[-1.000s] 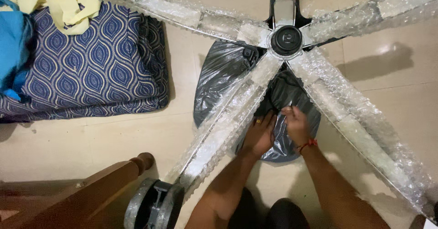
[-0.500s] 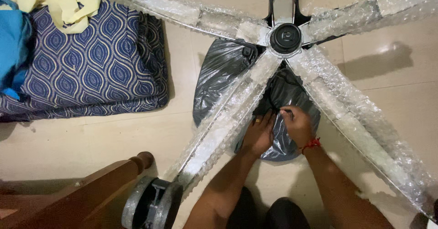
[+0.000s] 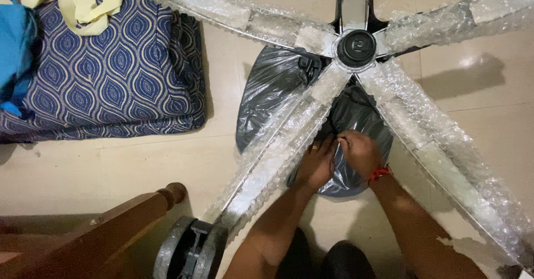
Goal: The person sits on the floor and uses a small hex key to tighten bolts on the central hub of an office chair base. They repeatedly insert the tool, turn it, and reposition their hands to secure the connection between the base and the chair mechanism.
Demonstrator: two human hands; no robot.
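A star-shaped chair base (image 3: pixel 356 48) lies on the tiled floor, its arms wrapped in bubble wrap. Under its hub sits a grey-black plastic bag (image 3: pixel 272 87) with something bulky inside. My left hand (image 3: pixel 317 165) and my right hand (image 3: pixel 360 152) meet at the bag's near end, between two of the base's arms. Both pinch the gathered plastic, fingers closed on it. A red thread band circles my right wrist. A black caster wheel (image 3: pixel 192 250) is fitted at the end of the arm nearest my left forearm.
A blue patterned cushion (image 3: pixel 111 78) lies at the left with pale yellow cloth (image 3: pixel 80 1) and a bright blue fabric (image 3: pixel 14 45) on it. A brown wooden furniture leg (image 3: pixel 105 229) crosses the lower left corner. My dark-clad knees show at the bottom edge.
My hands stay on the bag's near end and shift only slightly, the fingers working the plastic. The view has drifted a little.
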